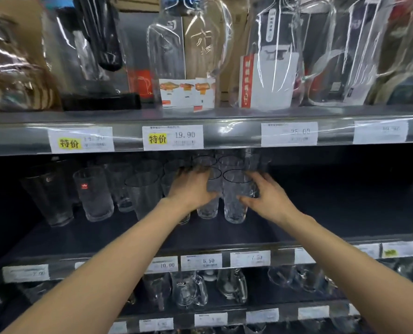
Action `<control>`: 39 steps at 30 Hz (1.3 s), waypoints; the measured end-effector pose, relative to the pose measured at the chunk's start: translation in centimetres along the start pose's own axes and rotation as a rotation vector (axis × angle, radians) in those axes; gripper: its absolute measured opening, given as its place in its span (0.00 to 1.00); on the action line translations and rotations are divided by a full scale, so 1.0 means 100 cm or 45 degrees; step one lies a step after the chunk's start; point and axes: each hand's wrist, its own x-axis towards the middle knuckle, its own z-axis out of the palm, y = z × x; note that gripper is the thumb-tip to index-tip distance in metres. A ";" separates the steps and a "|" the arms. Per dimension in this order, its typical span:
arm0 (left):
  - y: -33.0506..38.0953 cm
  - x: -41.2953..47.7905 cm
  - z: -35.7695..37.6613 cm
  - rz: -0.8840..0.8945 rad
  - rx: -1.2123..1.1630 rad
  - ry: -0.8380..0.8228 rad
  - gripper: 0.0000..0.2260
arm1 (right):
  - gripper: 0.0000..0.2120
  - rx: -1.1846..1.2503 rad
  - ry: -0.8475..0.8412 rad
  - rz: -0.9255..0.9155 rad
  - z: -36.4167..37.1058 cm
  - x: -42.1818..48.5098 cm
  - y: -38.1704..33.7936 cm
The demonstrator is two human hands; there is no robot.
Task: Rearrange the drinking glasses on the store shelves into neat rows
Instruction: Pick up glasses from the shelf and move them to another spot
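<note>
Both arms outstretched, left hand (192, 189) and right hand (269, 197) close together, fingers (258, 179) round glasses (234, 206)

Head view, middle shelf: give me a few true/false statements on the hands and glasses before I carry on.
1. The left hand and right hand are both in among the glasses on the middle shelf. True.
2. The right hand grips the front textured glass, and the left hand grips the neighbouring glass. True.
3. The red-sticker glass stands to the right of both hands. False: it stands to their left.
4. The middle shelf to the right of the hands is packed with glasses. False: no glasses show there.
5. The 19.90 price tag hangs on the edge below the glasses. False: it is on the shelf edge above them.
</note>
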 end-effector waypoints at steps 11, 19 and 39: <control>-0.005 0.012 0.003 -0.010 -0.046 -0.045 0.11 | 0.24 0.165 -0.013 -0.013 0.016 0.018 0.010; -0.006 0.010 0.002 -0.002 -0.084 -0.044 0.10 | 0.24 0.209 0.001 -0.024 0.017 0.017 0.009; -0.006 0.006 -0.005 -0.052 -0.170 -0.062 0.17 | 0.30 0.184 0.050 0.012 0.014 0.016 0.005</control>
